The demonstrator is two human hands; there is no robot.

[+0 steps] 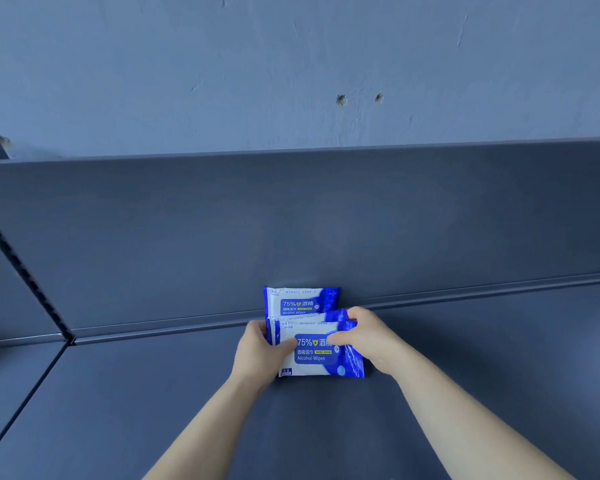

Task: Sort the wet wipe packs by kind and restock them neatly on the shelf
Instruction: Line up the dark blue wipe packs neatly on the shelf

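Note:
Blue and white alcohol wipe packs stand on the dark grey shelf (pixel 465 358). One pack (pixel 300 301) leans upright against the shelf's back panel. In front of it I hold a front alcohol wipe pack (pixel 321 358) with at least one more pack (pixel 326 317) tucked right behind it. My left hand (pixel 258 351) grips the left edge of the front pack, thumb across its face. My right hand (pixel 364 336) grips its upper right corner, thumb on the front. All visible packs are the same kind.
The shelf's back panel (pixel 291 220) rises behind the packs, with a raised lip (pixel 482 291) along its foot. A slotted upright post (pixel 25 271) divides this bay from the one at the left. A blue wall (pixel 291 64) is above.

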